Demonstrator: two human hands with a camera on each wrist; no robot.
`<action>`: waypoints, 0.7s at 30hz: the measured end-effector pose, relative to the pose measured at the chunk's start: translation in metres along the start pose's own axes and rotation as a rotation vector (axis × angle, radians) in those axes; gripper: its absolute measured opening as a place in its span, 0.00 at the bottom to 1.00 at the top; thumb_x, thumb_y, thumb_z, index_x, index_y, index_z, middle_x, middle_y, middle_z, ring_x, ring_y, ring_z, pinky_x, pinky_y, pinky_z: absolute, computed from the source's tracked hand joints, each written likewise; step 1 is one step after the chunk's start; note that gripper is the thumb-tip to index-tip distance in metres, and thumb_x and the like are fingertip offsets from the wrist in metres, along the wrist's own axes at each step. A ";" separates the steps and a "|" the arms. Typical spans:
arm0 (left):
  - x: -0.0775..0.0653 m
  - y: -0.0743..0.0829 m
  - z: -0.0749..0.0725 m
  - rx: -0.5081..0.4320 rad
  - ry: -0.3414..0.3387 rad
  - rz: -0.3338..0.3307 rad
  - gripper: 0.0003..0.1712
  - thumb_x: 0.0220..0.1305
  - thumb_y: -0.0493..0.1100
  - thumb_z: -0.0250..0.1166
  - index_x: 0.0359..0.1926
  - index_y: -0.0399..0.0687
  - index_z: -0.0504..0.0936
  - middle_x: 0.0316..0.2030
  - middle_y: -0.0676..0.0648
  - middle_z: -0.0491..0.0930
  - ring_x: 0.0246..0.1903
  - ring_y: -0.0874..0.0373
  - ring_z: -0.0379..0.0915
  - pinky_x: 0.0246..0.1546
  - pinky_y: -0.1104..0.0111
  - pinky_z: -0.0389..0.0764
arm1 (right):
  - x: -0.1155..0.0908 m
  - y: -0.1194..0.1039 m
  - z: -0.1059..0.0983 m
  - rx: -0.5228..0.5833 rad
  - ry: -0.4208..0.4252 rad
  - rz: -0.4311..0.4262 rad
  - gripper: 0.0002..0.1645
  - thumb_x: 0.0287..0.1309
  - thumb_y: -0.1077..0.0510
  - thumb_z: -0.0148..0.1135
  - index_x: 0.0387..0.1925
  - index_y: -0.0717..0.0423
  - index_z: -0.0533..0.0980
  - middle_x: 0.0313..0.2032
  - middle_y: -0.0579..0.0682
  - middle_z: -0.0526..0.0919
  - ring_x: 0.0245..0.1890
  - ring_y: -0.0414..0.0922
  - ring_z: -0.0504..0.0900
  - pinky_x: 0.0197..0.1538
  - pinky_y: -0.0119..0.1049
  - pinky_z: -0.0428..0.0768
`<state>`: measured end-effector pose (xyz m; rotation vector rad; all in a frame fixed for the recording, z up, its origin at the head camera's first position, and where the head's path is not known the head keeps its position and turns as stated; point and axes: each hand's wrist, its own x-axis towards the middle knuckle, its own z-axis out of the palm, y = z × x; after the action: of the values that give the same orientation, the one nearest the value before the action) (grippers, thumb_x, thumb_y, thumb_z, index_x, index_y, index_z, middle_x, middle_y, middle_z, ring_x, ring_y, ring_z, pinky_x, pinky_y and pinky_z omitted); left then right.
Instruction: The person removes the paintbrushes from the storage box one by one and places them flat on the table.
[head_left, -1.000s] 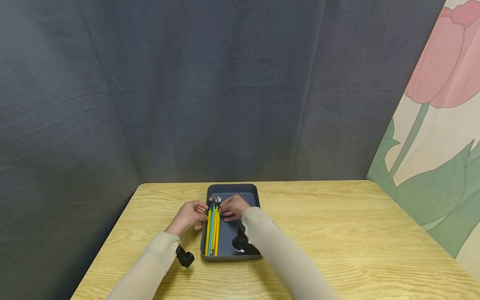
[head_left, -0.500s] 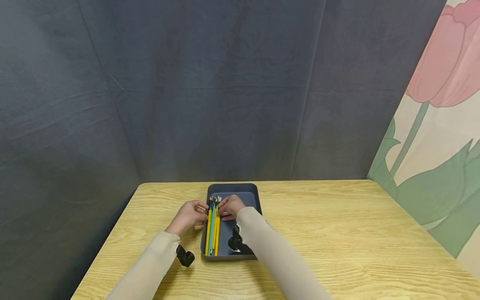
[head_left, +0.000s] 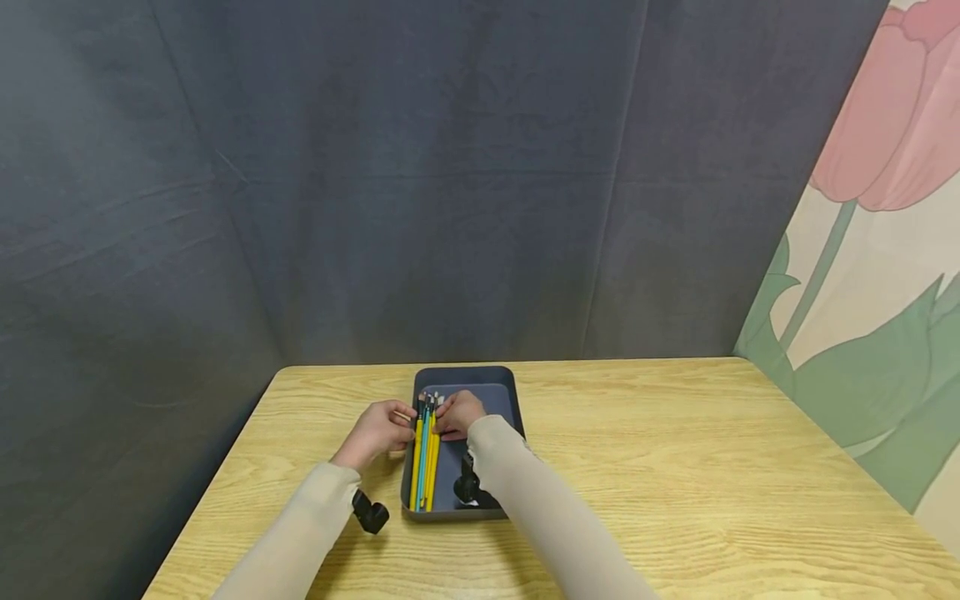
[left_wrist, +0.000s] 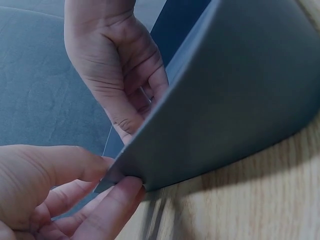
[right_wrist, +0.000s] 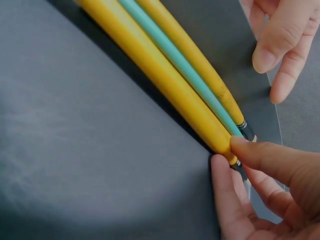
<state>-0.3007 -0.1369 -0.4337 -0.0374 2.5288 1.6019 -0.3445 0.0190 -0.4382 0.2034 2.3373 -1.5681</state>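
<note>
A dark grey tray (head_left: 491,394) lies on the table, with several slim paintbrushes lengthwise along its left side. Yellow and teal handles point toward me, bristles toward the far end. My left hand (head_left: 377,435) pinches the tray's left rim, thumb and fingers on either side of the wall (left_wrist: 215,110). Inside the tray, my right hand (head_left: 460,414) pinches the rightmost yellow paintbrush (right_wrist: 185,97) near its ferrule. Beside that brush lie a teal paintbrush (right_wrist: 187,70) and another yellow paintbrush (right_wrist: 205,65). My right fingers partly hide the bristle ends.
The wooden table (head_left: 675,467) extends to the right of the tray. Dark grey cloth (head_left: 450,183) hangs behind the table and on the left. A wall with a painted tulip (head_left: 870,125) stands at the right. Each wrist carries a small black camera (head_left: 371,512).
My right hand has moved slightly left onto the rightmost yellow paintbrush and pinches it. That brush's near end has shifted a little left. The left hand has stayed on the rim.
</note>
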 end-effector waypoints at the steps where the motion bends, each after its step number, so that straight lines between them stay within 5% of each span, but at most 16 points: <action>1: 0.000 0.000 0.000 0.000 0.003 -0.001 0.18 0.53 0.25 0.65 0.48 0.33 0.79 0.38 0.38 0.80 0.31 0.55 0.79 0.33 0.62 0.85 | 0.000 0.000 0.000 -0.003 0.000 -0.003 0.13 0.43 0.75 0.71 0.34 0.67 0.79 0.25 0.52 0.78 0.22 0.44 0.79 0.30 0.38 0.85; 21: 0.002 -0.001 0.002 -0.023 0.006 -0.018 0.17 0.53 0.24 0.64 0.46 0.33 0.79 0.37 0.38 0.79 0.32 0.55 0.78 0.32 0.62 0.85 | 0.001 -0.001 0.006 -0.057 0.048 -0.017 0.13 0.39 0.77 0.72 0.28 0.65 0.78 0.22 0.52 0.75 0.20 0.45 0.79 0.26 0.39 0.85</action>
<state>-0.3026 -0.1352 -0.4362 -0.0673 2.5078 1.6262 -0.3451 0.0129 -0.4397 0.2109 2.4225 -1.5185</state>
